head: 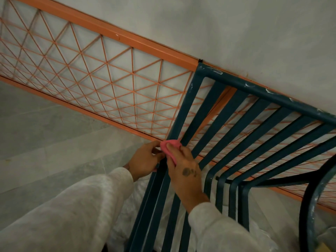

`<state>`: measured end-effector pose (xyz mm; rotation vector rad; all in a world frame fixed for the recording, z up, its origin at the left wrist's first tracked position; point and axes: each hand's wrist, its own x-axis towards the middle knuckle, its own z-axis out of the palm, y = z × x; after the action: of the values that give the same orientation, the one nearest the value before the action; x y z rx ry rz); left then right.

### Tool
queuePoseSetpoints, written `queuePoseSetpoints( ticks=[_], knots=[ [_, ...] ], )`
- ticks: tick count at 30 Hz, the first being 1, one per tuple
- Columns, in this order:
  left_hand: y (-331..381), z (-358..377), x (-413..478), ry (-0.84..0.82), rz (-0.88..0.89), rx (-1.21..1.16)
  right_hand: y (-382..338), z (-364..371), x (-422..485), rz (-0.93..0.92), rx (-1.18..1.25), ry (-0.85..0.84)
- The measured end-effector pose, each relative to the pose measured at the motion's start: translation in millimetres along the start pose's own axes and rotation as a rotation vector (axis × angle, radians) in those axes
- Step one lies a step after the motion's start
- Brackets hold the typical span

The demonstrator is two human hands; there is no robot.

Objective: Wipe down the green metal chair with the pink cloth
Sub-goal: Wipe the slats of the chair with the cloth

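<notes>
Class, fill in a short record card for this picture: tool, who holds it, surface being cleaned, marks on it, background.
tool: pink cloth
held by: left hand and right hand, both gripping it
surface: outer slat of the green metal chair
marks: white smears along the chair's top rail
background: orange wire grid panel against a pale wall

Orange lattice railing (101,70), grey wall (236,30)

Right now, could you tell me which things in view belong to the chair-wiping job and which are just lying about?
Part of the job:
- pink cloth, bunched against a slat
- green metal chair, its slatted back
- left hand and right hand, both on the cloth

Just lying about:
- orange mesh railing behind the chair
- clear plastic sheeting under the chair
- dark curved tube at right
</notes>
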<state>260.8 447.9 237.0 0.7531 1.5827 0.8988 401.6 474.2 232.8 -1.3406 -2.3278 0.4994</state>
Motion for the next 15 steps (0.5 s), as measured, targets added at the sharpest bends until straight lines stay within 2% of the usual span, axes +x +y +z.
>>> queuePoseSetpoints(
  ticks=[4,10,12,15],
  knots=[
    [0.8,-0.3,-0.6,-0.007,-0.008,0.001,3.2,-9.1,13.4,0.002,0.025,-0.041],
    [0.6,-1.2,1.3,-0.018,-0.032,0.023,0.6,-30.0,72.4,0.047,0.087,0.114],
    [1.2,-1.2,1.1,-0.022,-0.035,0.016,-1.3,-27.6,71.6,0.065,0.091,0.138],
    [1.0,-0.9,0.9,-0.023,-0.035,0.006,0.4,-14.2,38.3,0.021,0.088,0.082]
  ],
)
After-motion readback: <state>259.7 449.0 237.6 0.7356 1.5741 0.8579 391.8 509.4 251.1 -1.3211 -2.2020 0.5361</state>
